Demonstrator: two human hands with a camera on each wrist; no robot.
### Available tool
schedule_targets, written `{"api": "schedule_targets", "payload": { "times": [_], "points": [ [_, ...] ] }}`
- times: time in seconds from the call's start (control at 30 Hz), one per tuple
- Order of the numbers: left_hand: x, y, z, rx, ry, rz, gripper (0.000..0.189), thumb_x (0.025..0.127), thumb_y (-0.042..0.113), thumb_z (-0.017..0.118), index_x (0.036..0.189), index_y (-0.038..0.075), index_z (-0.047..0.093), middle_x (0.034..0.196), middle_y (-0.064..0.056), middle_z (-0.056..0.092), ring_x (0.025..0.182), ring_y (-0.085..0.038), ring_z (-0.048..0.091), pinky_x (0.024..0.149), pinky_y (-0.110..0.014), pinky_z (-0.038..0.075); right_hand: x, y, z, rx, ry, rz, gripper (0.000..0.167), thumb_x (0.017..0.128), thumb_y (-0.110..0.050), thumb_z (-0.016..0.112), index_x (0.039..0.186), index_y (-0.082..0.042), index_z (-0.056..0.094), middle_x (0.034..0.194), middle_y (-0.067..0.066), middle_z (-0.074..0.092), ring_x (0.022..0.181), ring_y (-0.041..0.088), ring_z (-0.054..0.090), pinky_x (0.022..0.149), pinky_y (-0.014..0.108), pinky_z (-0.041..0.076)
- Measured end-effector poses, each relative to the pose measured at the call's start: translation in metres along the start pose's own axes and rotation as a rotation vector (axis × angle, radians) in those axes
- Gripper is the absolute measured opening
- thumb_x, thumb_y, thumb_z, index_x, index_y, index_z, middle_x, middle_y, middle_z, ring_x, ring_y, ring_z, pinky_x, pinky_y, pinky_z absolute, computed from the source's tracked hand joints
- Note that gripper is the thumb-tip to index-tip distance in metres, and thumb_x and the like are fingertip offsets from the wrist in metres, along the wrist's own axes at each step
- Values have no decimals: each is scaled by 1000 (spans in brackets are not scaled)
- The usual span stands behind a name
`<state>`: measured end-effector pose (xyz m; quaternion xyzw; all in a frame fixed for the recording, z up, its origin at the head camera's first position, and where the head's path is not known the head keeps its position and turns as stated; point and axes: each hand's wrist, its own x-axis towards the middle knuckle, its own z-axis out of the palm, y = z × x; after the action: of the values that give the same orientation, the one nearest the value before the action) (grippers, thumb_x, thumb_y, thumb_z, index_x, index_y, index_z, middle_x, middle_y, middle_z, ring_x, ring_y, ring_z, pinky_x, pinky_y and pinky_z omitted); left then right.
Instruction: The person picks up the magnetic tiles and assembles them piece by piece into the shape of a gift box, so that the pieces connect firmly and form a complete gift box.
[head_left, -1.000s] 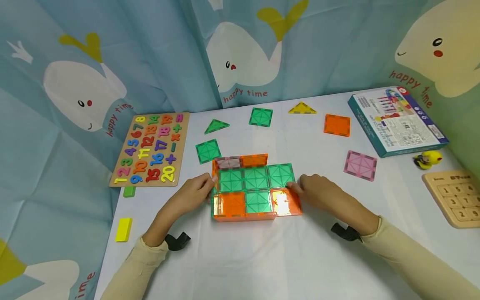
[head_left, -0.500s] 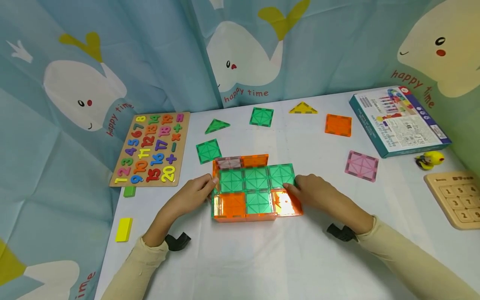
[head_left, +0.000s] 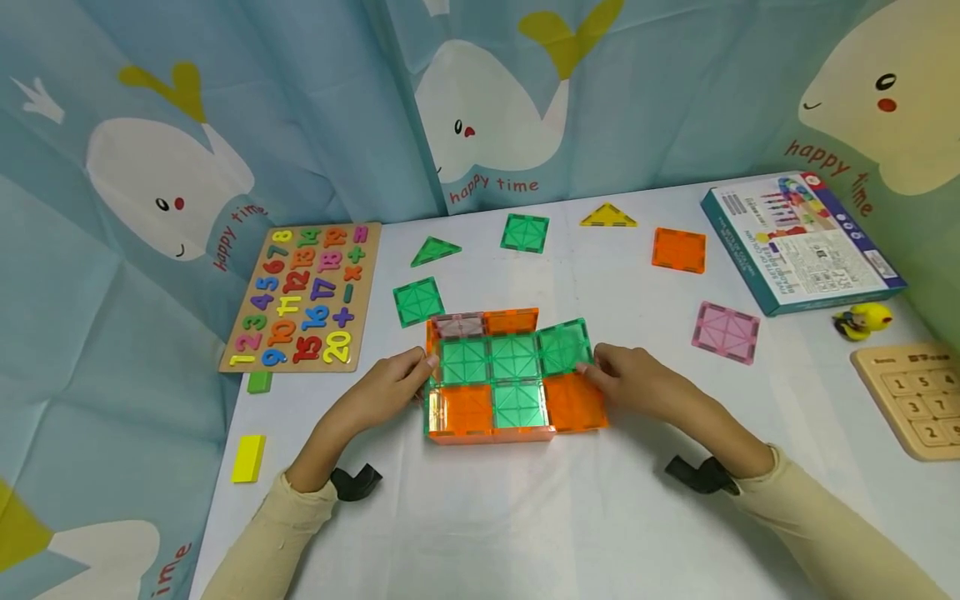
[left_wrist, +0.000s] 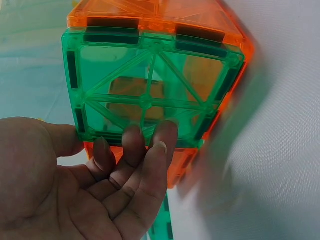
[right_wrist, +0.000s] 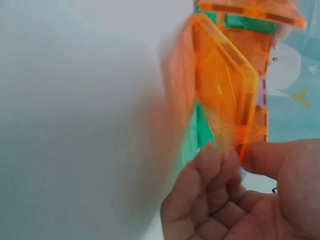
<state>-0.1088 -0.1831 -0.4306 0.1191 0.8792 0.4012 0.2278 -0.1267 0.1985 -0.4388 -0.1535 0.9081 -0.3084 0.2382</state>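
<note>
A box-like build of translucent magnetic tiles [head_left: 514, 357] stands mid-table, green and orange squares on its top. My left hand [head_left: 386, 385] holds the build's left end, thumb at the edge and curled fingers against a green side tile [left_wrist: 145, 90]. At the right end, my right hand [head_left: 637, 379] pinches the overhanging tiles near the seam between a green square [head_left: 564, 343] and an orange magnetic tile [head_left: 576, 403]. In the right wrist view, the thumb and fingers pinch the orange tile [right_wrist: 225, 80] at its near corner. The green square sits slightly turned.
Loose tiles lie behind: green squares [head_left: 525, 232], a green triangle [head_left: 435, 250], a yellow triangle [head_left: 608, 217], an orange square [head_left: 678, 250] and a pink square [head_left: 725, 332]. A number board [head_left: 300, 298] is left; a box [head_left: 802, 242], small figure [head_left: 862, 320] and wooden number board [head_left: 911, 400] are right.
The right-end green square has turned, its far edge shifting away from me, and the orange tile beside it has tilted and lost its glare. My left hand holds still.
</note>
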Motion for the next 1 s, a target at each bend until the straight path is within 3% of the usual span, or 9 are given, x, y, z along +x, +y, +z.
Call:
{"api": "schedule_targets", "payload": {
  "times": [0.37, 0.63, 1.0],
  "points": [
    [1, 0, 0, -10, -1, 13, 40, 116, 39, 39, 96, 10, 58, 84, -9, 60, 77, -20, 57, 71, -34, 47, 1, -23, 13, 249, 70, -107, 37, 113, -37, 51, 85, -12, 49, 67, 1, 51, 61, 18, 47, 56, 27, 35],
    [3, -1, -1, -32, -12, 21, 40, 116, 38, 39, 99, 8, 58, 86, -12, 61, 80, -25, 59, 73, -35, 49, 12, -36, 23, 248, 67, -123, 43, 112, -42, 51, 80, -13, 49, 64, -2, 45, 58, 16, 41, 55, 27, 31],
    [3, -3, -3, -22, -17, 30, 40, 116, 39, 39, 99, 8, 59, 86, -13, 62, 81, -26, 60, 73, -35, 48, 14, -35, 24, 233, 67, -121, 43, 112, -43, 52, 80, -15, 51, 63, -2, 46, 57, 15, 41, 55, 26, 31]
  ]
}}
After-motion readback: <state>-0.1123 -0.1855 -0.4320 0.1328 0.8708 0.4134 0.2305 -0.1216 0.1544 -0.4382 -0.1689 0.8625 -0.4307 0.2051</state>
